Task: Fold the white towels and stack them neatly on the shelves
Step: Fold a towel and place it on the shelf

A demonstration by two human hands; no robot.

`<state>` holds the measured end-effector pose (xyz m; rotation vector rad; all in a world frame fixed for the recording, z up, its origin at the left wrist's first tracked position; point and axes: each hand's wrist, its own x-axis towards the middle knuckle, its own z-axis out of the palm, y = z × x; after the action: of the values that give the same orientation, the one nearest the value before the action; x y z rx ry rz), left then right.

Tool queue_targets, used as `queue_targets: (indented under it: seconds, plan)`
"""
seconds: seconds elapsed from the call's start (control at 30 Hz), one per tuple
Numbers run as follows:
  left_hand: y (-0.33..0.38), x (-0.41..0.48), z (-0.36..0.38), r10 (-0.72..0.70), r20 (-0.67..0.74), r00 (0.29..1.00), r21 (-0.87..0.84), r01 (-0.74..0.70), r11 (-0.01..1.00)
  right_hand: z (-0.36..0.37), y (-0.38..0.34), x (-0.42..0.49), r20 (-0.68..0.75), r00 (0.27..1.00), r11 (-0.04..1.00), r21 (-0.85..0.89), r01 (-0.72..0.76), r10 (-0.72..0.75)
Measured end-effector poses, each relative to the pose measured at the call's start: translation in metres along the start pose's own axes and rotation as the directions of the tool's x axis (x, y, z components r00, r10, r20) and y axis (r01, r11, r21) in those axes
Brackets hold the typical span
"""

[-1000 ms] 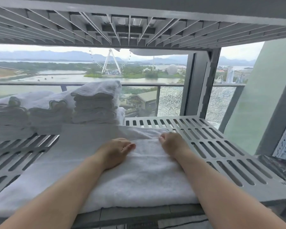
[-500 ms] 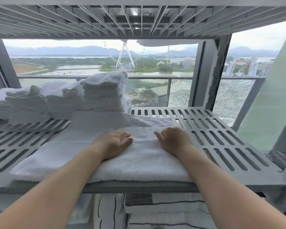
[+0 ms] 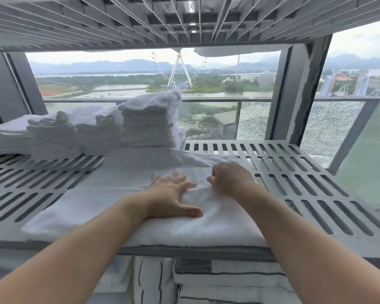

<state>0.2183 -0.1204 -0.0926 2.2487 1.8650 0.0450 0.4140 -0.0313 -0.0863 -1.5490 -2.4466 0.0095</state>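
**Item: towel** [image 3: 123, 207], white. It lies flat and part-folded on the middle shelf [image 3: 294, 183], with its near edge along the shelf's front lip.

**Left hand** [image 3: 171, 194]: open, with the fingers spread and the palm pressing the towel at its centre.

**Right hand** [image 3: 230, 178]: just beside the left, at 2 o'clock from it. The fingers are curled and appear to bunch a pinch of the cloth, though the hold itself is partly hidden.

**Risks**
- The cloth puckers between the two hands. A pull by the right hand against the left's press would likely set a crooked fold.
- The towel sits at the front lip, so a drag towards 6 o'clock could tip it off the shelf.
- The shelf is slotted, and a loose corner may sag into or catch in a slot.
- Pushing the towel towards 11 o'clock could nudge the tall stack [image 3: 145, 126], whose top piece drapes loosely.

**Holders and contents**
- The middle shelf holds the towel, the tall stack at 11 o'clock, and lower stacks [image 3: 53, 137] running on to 10 o'clock. The slats at 3 o'clock are bare.
- The lower shelf, at 6 o'clock, holds folded linens [image 3: 217, 279] with dark stripes.
- The upper shelf [image 3: 184, 23], at 12 o'clock, shows only its underside, so its contents are not visible.
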Motion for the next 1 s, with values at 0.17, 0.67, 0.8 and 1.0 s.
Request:
queue_targets:
  seconds: [0.17,0.67,0.8,1.0]
  plan:
    - [-0.015,0.011,-0.007,0.030,0.095,0.995,-0.076,-0.023,0.997,0.008,-0.018,0.023,-0.023,0.999,0.996,0.080,-0.041,0.043]
    - [-0.149,0.085,-0.047,-0.137,-0.539,0.831,0.207,0.289,0.935,0.035,-0.015,0.113,0.071,0.980,0.982,0.013,-0.187,0.186]
    - [-0.155,0.085,-0.040,-0.060,-0.619,0.783,0.230,0.254,0.939,0.044,-0.003,0.116,-0.055,0.983,0.980,0.111,-0.167,0.174]
    - [-0.151,0.085,-0.034,0.087,-0.640,0.764,0.359,0.197,0.912,0.045,-0.002,0.109,-0.154,0.970,0.971,0.176,-0.161,0.189]
